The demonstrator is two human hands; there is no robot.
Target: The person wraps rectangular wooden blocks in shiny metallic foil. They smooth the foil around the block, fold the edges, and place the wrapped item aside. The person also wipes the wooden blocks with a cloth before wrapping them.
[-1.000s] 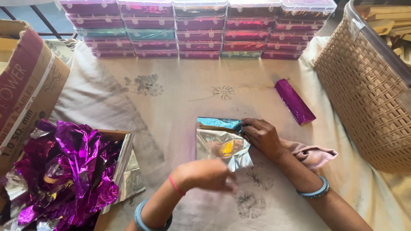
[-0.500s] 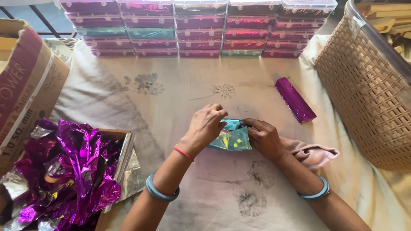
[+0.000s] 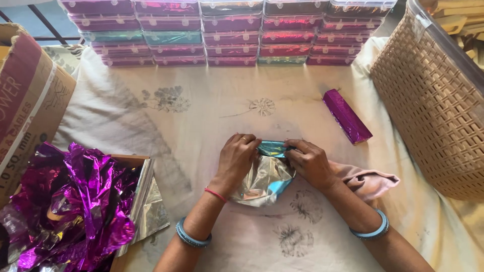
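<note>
— Two hands on one piece, is that right?
— Yes. The left hand (image 3: 241, 157) and the right hand (image 3: 308, 161) each pinch an end of a small turquoise foil-wrapped block (image 3: 273, 148); both grips are closed on it. A loose sheet of silver foil (image 3: 262, 184) hangs from it toward the person and lies on the pale floral cloth (image 3: 166, 121) that covers the table.

— And the containers?
— At the far edge, rows of clear-lidded plastic boxes (image 3: 232, 35) are stacked several high, filled with purple, pink and teal foil-wrapped pieces. At the near left, an open brown cardboard box (image 3: 132, 162) holds crumpled purple foil (image 3: 75, 201) and flat silver sheets. On the right stands a tan woven plastic basket (image 3: 428, 106) with pale wooden blocks (image 3: 456, 17) inside.

— Anything loose?
— One purple foil-wrapped bar (image 3: 347, 116) lies alone between the hands and the basket.
</note>
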